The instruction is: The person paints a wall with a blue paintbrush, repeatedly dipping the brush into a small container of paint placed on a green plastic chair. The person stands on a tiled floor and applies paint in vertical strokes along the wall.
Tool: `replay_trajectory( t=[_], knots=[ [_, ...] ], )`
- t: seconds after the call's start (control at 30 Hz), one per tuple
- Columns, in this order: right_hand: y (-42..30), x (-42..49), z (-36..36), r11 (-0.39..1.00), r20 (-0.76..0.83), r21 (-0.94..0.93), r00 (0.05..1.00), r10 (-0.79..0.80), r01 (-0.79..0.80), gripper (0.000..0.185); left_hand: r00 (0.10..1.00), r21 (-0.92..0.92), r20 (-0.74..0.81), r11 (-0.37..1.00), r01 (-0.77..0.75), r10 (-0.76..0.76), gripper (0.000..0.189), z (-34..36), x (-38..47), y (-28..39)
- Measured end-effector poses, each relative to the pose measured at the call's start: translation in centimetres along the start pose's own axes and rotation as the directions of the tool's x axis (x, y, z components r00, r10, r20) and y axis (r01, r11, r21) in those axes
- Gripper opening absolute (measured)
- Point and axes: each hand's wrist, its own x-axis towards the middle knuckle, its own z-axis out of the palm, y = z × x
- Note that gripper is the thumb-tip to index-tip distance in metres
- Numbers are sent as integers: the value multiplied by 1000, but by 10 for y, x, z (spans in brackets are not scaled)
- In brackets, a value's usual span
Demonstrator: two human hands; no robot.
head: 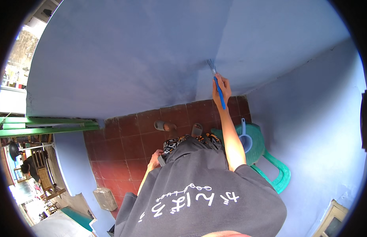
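Observation:
My right hand point(222, 87) grips the blue handle of a paintbrush point(220, 94). The brush's bristles meet the blue wall point(159, 59) in front of me, close to a line where a darker blue area borders a lighter one. Down by my hip, against the patterned shorts point(173, 144), hangs my left hand point(155, 158); its fingers are partly hidden, so I cannot tell whether they hold anything. A light blue plastic dipper point(245, 141) rests on a green plastic chair point(256, 133) beside my right arm. What the dipper contains is unclear.
Red floor tiles point(127, 148) lie under my sandalled feet. A second blue wall point(302, 118) rises at the right behind the chair. On the left are a green wooden frame point(47, 126) and a wrapped block point(105, 199) on the floor. A person point(31, 167) appears far off at the left.

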Motion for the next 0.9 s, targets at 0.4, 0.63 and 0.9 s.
replay_trajectory(
  t=[0.4,0.63,0.9],
  knots=[
    [5,-19,-13,998,373,16,926,-55,53,52,1000,-37,-3,999,-13,13,45,6,11,-3],
    [-17,80,-15,960,482,2,841,-245,279,44,999,-61,22,998,-23,24,53,20,21,0],
    [-95,174,-13,830,-76,-56,826,-558,555,35,998,-95,-50,995,27,-32,54,48,24,-31]
  ],
)
